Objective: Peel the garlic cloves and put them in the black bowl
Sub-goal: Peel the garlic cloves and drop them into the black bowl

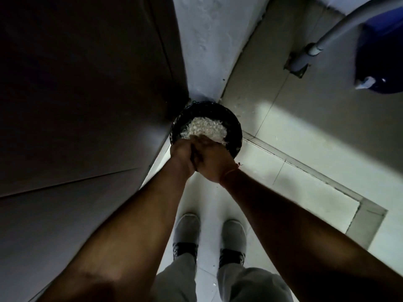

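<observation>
**Hands meet over a black container on the floor**

Where both sets of fingers press together, the view cannot show whether they hold anything. The left hand (182,152) and right hand (212,162) touch just above a round black container (234,127) heaped with pale papery shreds (207,128); no cloves can be made out. Below, grey shoes (187,227) stand on pale tiles (305,149), beside a dark cabinet (76,94).

left: blocked by dark cabinet (87,83)
behind: closed off by wall (213,40)
right: open floor (305,138) is left free
</observation>
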